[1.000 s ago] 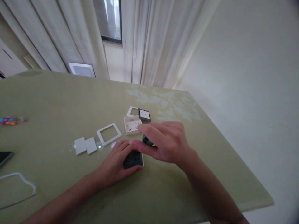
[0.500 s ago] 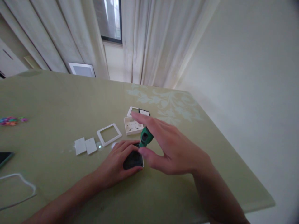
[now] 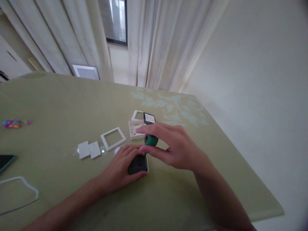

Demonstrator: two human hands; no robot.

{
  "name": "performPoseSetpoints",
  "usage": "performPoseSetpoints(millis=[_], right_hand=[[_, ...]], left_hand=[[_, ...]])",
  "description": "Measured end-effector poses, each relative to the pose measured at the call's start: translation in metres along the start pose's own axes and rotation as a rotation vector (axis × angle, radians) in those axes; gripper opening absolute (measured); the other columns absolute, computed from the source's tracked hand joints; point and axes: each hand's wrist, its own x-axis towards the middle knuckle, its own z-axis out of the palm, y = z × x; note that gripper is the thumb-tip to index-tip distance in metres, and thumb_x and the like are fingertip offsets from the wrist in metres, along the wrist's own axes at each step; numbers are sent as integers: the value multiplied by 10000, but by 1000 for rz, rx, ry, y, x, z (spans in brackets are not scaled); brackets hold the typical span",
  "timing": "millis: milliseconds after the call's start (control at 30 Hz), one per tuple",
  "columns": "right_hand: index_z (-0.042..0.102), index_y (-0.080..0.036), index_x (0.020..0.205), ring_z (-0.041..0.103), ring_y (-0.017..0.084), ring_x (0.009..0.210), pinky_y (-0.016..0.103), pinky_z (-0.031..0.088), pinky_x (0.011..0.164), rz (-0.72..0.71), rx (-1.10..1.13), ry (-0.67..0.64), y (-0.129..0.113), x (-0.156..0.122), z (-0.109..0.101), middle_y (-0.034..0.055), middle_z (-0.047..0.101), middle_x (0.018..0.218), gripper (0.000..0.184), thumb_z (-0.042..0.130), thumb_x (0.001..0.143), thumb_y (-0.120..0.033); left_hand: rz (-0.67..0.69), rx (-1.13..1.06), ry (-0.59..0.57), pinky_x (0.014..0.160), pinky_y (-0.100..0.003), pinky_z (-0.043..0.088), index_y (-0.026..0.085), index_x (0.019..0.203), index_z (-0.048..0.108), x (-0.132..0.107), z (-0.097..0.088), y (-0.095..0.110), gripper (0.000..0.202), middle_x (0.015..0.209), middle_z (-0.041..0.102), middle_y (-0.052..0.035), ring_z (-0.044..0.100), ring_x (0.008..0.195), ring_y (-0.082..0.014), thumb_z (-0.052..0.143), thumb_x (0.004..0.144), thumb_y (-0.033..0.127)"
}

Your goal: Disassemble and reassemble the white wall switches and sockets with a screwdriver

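My left hand [image 3: 122, 163] lies over a dark rectangular wall-socket plate [image 3: 137, 165] with a white edge, gripping it against the table between thumb and fingers. Above the plate's far right corner, my right hand [image 3: 173, 146] has its thumb and fingers around a green screwdriver [image 3: 151, 140]. The tool's handle stands roughly upright, and its tip is hidden behind my fingers. Just beyond sits a white back box [image 3: 133, 133], partly covered by my right fingers. A socket module with a white face and black rim [image 3: 149, 118] leans at that box.
A white frame [image 3: 113, 138] lies left of the box, another white frame [image 3: 136, 114] behind it. Two white cover plates [image 3: 83, 149] are further left. Colourful small pieces [image 3: 13, 123], a dark device [image 3: 6, 161] and a white cable [image 3: 24, 181] lie at far left.
My right hand has shifted slightly left and its fingers have closed further round the screwdriver, whose handle now stands more upright. My left hand stays on the plate.
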Motion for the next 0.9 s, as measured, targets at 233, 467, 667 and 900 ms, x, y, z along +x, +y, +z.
performPoseSetpoints(millis=[233,467,667,900], right_hand=[[552,-173,1526,674,231,1334,349,556,1058,22,-2,-78,-12,0,-8,126,698,1482,435,550,1108,-295],[753,-187,980,691,145,711,275,497,652,15,-206,155,1,0,2,19,771,855,257,700,1058,-426],[430,-143,1636,667,250,1340,410,539,1126,46,71,-89,-8,0,-9,159,606,1594,549,516,1112,-282],[717,-212,1243,750,171,1010,281,579,872,20,92,14,-2,0,-5,51,798,1123,212,669,1086,-346]], left_hand=[[-50,9,6,1120,-553,538,336,1491,470,-2,2,2,621,1423,666,-71,640,1310,-347,793,967,409],[-41,37,23,1129,-577,545,324,1517,458,-2,4,0,697,1486,653,-103,631,1358,-376,821,934,446],[-46,6,29,1098,-563,560,301,1467,517,-1,2,2,639,1404,696,-107,668,1292,-371,824,927,451],[-56,30,35,1086,-564,566,318,1475,501,-1,4,2,655,1383,693,-87,665,1270,-361,834,921,425]])
